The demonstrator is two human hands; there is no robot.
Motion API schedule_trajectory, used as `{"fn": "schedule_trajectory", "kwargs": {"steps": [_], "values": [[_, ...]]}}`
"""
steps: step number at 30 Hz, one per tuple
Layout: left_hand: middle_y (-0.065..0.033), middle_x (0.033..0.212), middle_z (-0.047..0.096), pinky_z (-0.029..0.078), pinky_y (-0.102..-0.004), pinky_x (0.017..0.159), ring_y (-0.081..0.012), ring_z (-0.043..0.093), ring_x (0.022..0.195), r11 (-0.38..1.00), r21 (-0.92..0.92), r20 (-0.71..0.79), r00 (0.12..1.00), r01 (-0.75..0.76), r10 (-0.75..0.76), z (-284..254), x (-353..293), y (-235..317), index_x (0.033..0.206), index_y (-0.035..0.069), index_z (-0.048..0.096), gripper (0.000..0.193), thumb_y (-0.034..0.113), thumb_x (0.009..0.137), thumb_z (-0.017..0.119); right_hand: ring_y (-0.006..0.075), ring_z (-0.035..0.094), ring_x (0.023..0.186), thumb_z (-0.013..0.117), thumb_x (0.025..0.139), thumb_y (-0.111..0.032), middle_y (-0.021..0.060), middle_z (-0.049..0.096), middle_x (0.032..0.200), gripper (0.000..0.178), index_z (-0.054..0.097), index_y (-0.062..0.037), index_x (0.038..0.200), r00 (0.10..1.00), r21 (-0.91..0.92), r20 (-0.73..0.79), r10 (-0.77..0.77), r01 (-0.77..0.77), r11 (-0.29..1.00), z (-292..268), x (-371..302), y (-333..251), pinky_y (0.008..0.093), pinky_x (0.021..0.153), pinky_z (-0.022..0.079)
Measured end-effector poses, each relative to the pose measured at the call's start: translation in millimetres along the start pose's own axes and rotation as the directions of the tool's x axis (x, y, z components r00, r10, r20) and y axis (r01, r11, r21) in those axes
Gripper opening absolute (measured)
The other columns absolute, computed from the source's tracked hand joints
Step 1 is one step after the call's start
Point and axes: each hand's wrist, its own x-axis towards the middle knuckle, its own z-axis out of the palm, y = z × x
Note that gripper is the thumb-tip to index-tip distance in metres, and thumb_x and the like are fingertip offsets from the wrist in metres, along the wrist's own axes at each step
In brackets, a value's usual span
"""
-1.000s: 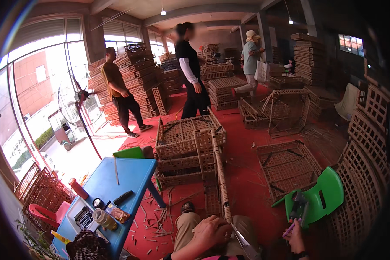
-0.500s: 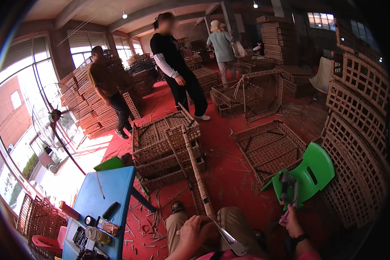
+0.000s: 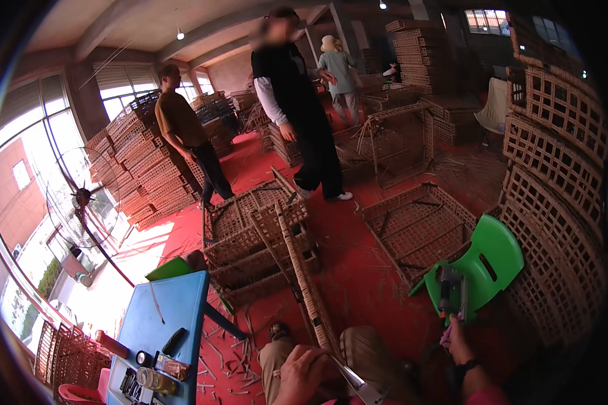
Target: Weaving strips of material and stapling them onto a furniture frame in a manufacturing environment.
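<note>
A long cane-wrapped pole (image 3: pixel 297 260), part of a woven frame, slants down between my knees. My left hand (image 3: pixel 305 370) is closed beside its lower end, over my knee, fingers bent and pressed together; what lies under them is hidden. Past that hand, a shiny metal piece (image 3: pixel 359 382) shows at the pole's bottom. To the right, my right hand (image 3: pixel 459 343) closes on a purple-handled tool (image 3: pixel 446 333) whose kind I cannot make out. It is at the front of a green plastic chair (image 3: pixel 488 270), where a grey and black power tool (image 3: pixel 446 290) lies.
Stacked woven crates (image 3: pixel 257 243) stand ahead, another crate (image 3: pixel 419 233) lies right of them. Tall lattice panels (image 3: pixel 554 189) rise at right. On the left are a blue table (image 3: pixel 162 304) with a jar (image 3: pixel 157 382), and a fan (image 3: pixel 81 196). Several people are beyond; cane scraps litter the floor.
The nearer person in black has stepped to the right and closer. The person in brown has also moved right. My hands stay in nearly the same place; my view has shifted slightly.
</note>
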Motion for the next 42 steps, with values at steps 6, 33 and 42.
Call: {"fn": "schedule_trajectory", "kwargs": {"steps": [6, 33, 42], "values": [[-0.0138, 0.101, 0.065, 0.05, -0.0391, 0.087, -0.031, 0.064, 0.097, 0.984, -0.174, 0.067, 0.997, 0.041, -0.03, 5, 13, 2, 0.103, 0.003, 0.071, 0.019, 0.013, 0.092, 0.059, 0.0135, 0.052, 0.06, 0.066, 0.083, -0.065, -0.0006, 0.05, 0.069, 0.051, 0.056, -0.0162, 0.096, 0.995, -0.048, -0.026, -0.097, 0.095, 0.994, 6, -9, -30, 0.0307, 0.055, 0.041], [-0.0132, 0.096, 0.069, 0.052, -0.0341, 0.073, -0.0252, 0.065, 0.082, 0.996, -0.086, -0.037, 0.999, -0.019, 0.016, 23, 5, -15, 0.091, 0.001, 0.072, 0.027, 0.004, 0.068, 0.085, 0.036, 0.054, 0.128, 0.069, 0.085, -0.059, 0.025, 0.059, 0.134, 0.088, 0.05, 0.0077, 0.139, 0.514, -0.589, -0.085, -0.853, 0.665, 0.459, -25, 136, -135, 0.04, 0.107, 0.04], [-0.0122, 0.095, 0.068, 0.051, -0.0355, 0.074, -0.0254, 0.064, 0.085, 0.987, -0.009, -0.123, 0.98, -0.162, 0.16, 26, -2, -23, 0.09, 0.002, 0.073, 0.022, 0.003, 0.07, 0.083, 0.0175, 0.065, 0.098, 0.073, 0.09, -0.013, 0.0086, 0.067, 0.112, 0.041, 0.063, -0.0044, 0.128, 0.42, -0.039, 0.615, -0.668, 0.862, 0.505, 132, -167, -100, 0.0305, 0.086, 0.052]]}}
